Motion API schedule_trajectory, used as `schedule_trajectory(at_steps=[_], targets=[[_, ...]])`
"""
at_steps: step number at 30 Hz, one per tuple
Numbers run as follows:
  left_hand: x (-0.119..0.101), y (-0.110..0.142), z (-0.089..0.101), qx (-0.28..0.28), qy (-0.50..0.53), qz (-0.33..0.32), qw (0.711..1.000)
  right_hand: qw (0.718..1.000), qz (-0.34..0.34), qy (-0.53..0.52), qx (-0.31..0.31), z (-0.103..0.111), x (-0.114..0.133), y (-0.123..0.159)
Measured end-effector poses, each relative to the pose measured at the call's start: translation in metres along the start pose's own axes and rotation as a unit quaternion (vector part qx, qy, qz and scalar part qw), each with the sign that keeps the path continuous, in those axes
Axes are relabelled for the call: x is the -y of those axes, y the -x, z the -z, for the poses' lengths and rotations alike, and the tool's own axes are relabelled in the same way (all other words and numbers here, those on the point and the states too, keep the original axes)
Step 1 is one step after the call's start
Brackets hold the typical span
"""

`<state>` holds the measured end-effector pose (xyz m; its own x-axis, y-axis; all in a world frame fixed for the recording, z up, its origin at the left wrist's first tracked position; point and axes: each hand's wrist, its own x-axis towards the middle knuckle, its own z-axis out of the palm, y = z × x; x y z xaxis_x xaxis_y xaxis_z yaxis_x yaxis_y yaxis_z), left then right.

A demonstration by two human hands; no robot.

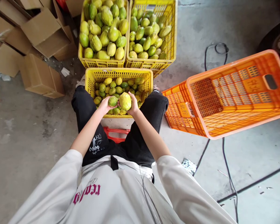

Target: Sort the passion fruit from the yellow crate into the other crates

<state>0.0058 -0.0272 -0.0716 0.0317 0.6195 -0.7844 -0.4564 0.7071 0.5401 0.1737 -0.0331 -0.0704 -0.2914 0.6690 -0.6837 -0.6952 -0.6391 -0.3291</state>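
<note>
My left hand [104, 105] is closed around a green oval fruit [113, 101], with the fingers under it. Beside it, my right hand [134, 105] grips a larger, lumpy yellow fruit [125, 101] by its right side. Both fruits are above the near yellow crate [119, 71], close to each other. Many smaller green and yellow fruits [119, 90] lie inside that crate, partly covered by my hands. The crate stands between my knees. The exact kind of fruit I cannot tell.
Beyond are a left yellow crate [102, 64] heaped with fruit and a right yellow crate [151, 63] partly filled. An orange crate [198, 107] lies tilted at right. Cardboard boxes [40, 76] crowd the left. Black cables [226, 161] run over the floor near a tyre [276, 40].
</note>
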Motion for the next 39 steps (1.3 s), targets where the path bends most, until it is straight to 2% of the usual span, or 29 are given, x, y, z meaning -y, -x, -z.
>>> schedule_trajectory(at_steps=[9,13,17,21,27,33,39], targets=[[-0.001,0.002,0.003,-0.004,0.007,0.052,0.999,0.999,-0.027,-0.016,0.035,-0.013,-0.001,0.015],[0.0,0.005,0.004,0.016,-0.022,0.05,0.998,0.999,-0.023,-0.009,0.035,-0.015,0.001,0.019],[0.004,0.014,0.001,0.076,-0.085,0.052,0.992,0.999,0.011,-0.018,0.028,-0.013,0.007,0.017],[0.012,0.023,0.0,0.151,-0.105,0.041,0.982,0.998,0.039,-0.036,0.016,-0.011,0.013,0.014],[0.014,0.021,0.004,0.199,-0.086,0.032,0.976,0.998,0.058,-0.037,-0.003,-0.014,0.015,0.014],[0.011,0.022,0.0,0.193,-0.065,0.002,0.979,0.996,0.077,-0.048,0.002,-0.014,0.016,0.014],[0.009,0.025,-0.004,0.177,-0.049,0.01,0.983,0.996,0.073,-0.049,-0.002,-0.013,0.016,0.012]])
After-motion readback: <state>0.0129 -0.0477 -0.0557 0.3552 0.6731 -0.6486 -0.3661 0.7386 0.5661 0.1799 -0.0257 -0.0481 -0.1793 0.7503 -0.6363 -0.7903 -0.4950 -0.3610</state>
